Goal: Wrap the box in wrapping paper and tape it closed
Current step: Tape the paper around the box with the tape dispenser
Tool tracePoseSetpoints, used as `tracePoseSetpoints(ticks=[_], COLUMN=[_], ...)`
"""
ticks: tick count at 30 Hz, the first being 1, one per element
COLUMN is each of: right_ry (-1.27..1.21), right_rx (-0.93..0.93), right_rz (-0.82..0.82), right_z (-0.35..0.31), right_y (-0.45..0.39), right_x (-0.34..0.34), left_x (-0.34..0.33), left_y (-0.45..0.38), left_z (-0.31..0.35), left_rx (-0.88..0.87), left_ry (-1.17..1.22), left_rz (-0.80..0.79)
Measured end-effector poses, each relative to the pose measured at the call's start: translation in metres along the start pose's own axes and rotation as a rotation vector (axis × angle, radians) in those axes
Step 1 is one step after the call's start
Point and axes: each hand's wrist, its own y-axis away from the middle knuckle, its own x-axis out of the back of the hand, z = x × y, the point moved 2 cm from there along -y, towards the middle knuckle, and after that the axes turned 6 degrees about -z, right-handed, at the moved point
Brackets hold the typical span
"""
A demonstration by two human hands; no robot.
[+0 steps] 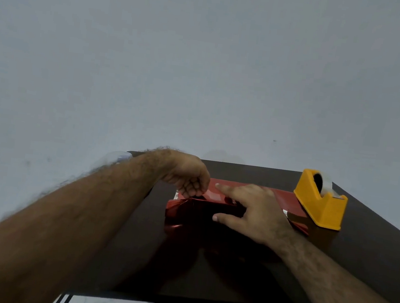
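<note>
— Where is the box?

— Under the shiny red wrapping paper [202, 203], mid-surface. My right hand [253, 212] presses flat; my left hand [188, 175] pinches the end fold, I think.

— The risk?

— If I reach for the yellow tape dispenser [320, 200], the fold may spring open.
</note>
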Motion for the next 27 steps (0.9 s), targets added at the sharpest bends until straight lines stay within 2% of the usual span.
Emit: tracePoseSetpoints(ticks=[4,13,27], right_ry=[0.064,0.01,-0.047], right_rx=[-0.006,-0.072,-0.103], right_rz=[-0.058,-0.041,-0.056], right_z=[-0.001,-0.009,-0.01], right_y=[-0.005,-0.007,-0.007], right_x=[0.001,0.003,0.003], left_x=[-0.002,-0.011,0.004], left_y=[0.001,0.002,0.019], left_z=[0.008,0.023,0.017], left_rx=[0.045,0.187,0.271], left_ry=[-0.06,-0.346,-0.49], left_rz=[0.026,0.129,0.257])
